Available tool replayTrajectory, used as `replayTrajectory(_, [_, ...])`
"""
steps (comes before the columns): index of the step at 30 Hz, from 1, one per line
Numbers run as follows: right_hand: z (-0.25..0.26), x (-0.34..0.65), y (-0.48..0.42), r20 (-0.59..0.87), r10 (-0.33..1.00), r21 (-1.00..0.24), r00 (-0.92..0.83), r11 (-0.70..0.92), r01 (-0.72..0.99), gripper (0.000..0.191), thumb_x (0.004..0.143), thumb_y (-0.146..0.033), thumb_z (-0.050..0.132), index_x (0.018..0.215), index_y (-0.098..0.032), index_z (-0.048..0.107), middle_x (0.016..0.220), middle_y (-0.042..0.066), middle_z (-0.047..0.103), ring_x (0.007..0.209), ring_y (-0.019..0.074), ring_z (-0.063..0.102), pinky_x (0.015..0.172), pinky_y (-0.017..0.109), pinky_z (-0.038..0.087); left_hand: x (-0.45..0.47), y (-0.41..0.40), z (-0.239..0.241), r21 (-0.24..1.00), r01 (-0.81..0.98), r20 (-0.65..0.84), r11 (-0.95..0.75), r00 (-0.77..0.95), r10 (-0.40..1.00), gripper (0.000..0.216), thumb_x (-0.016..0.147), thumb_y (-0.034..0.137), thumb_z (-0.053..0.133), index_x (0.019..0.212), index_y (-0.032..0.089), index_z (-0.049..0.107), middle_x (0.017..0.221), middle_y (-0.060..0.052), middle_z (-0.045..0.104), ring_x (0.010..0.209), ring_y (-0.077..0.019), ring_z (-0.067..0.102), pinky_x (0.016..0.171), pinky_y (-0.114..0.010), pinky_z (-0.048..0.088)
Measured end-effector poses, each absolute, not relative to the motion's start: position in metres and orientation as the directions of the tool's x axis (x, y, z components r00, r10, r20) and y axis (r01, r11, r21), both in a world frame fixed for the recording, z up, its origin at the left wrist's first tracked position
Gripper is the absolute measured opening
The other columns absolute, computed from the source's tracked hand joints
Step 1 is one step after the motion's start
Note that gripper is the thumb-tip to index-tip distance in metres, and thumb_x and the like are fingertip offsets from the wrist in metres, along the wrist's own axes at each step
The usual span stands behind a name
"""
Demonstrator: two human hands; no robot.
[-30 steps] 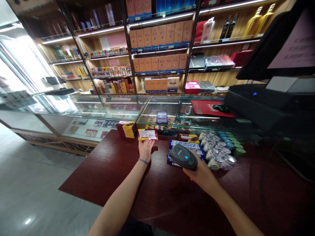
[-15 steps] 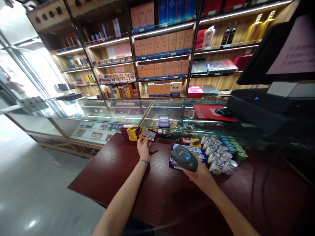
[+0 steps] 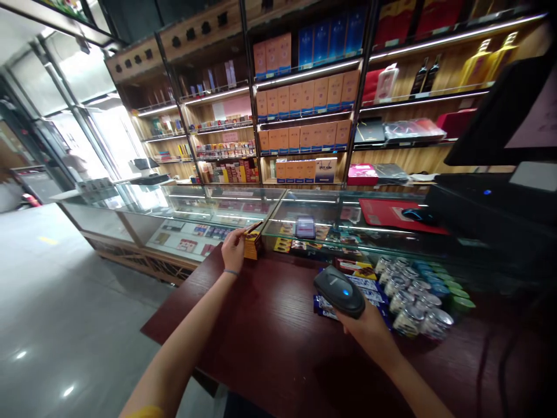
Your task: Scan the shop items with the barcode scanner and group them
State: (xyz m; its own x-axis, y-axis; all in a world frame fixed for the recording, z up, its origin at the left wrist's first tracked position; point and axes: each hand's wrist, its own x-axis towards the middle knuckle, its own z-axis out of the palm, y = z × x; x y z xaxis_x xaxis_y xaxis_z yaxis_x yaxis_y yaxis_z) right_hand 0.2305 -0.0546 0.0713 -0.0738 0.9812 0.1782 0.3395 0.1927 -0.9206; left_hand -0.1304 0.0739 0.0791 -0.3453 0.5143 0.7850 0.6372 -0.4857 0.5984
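My left hand (image 3: pixel 234 251) is closed on a flat snack box (image 3: pixel 254 227), seen nearly edge-on. It holds the box just over a stack of matching yellow and dark-red snack boxes (image 3: pixel 251 248), partly hidden by the hand. My right hand (image 3: pixel 369 328) grips a black barcode scanner (image 3: pixel 339 291) with a lit blue light. Beneath and behind the scanner lie blue-and-white packets (image 3: pixel 368 284), and another red and yellow snack box (image 3: pixel 354 267) rests behind them.
Several lidded jars or cans (image 3: pixel 409 316) stand at the right of the dark wooden table (image 3: pixel 270 325). A glass display counter (image 3: pixel 313 203) runs behind, bearing a small screen device (image 3: pixel 305 227) and a mouse (image 3: pixel 418 215). A monitor (image 3: pixel 483 128) rises at the right.
My left hand has moved left with the snack box, from beside the stack to over it, and the box has turned edge-on. The view has swung left; the scanner stays in my right hand.
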Motion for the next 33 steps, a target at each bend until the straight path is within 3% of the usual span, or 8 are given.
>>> replayTrajectory(5, [0.073,0.228,-0.054,0.177,0.982,-0.922,-0.066,0.189,0.338,0.025,0.08,-0.039,0.065,0.099,-0.023,0.066,0.049,-0.005,0.055,0.063,0.0236,0.066,0.062,0.031,0.051,-0.17,0.08,0.088,0.341,0.872,0.761,-0.352,-0.036,0.648,0.023,0.095,0.021,0.054,0.107,0.026,0.073,0.114,-0.005,0.072,0.111,-0.0227,0.064,0.098,-0.037,0.05])
replayTrajectory(10, [0.074,0.228,-0.057,0.139,0.99,-0.939,-0.02,0.138,0.316,0.029,0.076,-0.041,0.065,0.099,-0.023,0.065,0.049,-0.005,0.055,0.052,0.0193,0.058,0.05,0.028,0.043,-0.181,0.091,0.077,0.13,0.958,0.676,-0.257,0.104,0.729,0.023,0.096,0.022,0.053,0.107,0.027,0.074,0.111,-0.006,0.073,0.106,-0.0263,0.063,0.094,-0.039,0.049])
replayTrajectory(18, [0.073,0.228,-0.057,0.121,0.992,-0.966,0.028,0.112,0.233,0.05,0.07,-0.045,0.066,0.114,-0.021,0.063,0.05,-0.006,0.056,0.047,0.0173,0.05,0.047,0.028,0.041,-0.187,0.102,0.074,0.156,0.949,0.596,-0.274,0.131,0.792,0.025,0.098,0.027,0.053,0.114,0.029,0.073,0.115,-0.005,0.07,0.104,-0.0221,0.065,0.091,-0.033,0.052])
replayTrajectory(27, [0.072,0.232,-0.056,0.097,0.991,-0.954,0.088,0.067,0.292,0.029,0.07,-0.046,0.065,0.088,-0.024,0.059,0.048,-0.007,0.054,0.047,0.0169,0.053,0.048,0.028,0.041,-0.194,0.112,0.065,0.177,0.929,0.556,-0.326,0.179,0.811,0.03,0.097,0.028,0.055,0.123,0.029,0.069,0.117,-0.005,0.068,0.11,-0.0212,0.063,0.098,-0.034,0.052])
replayTrajectory(33, [0.077,0.235,-0.055,0.103,0.991,-0.953,0.081,0.075,0.293,0.037,0.071,-0.042,0.065,0.101,-0.021,0.061,0.053,-0.006,0.059,0.047,0.0164,0.052,0.048,0.028,0.043,-0.189,0.107,0.069,0.148,0.944,0.539,-0.296,0.174,0.824,0.031,0.093,0.026,0.061,0.124,0.026,0.067,0.12,-0.008,0.066,0.117,-0.0248,0.06,0.104,-0.04,0.049])
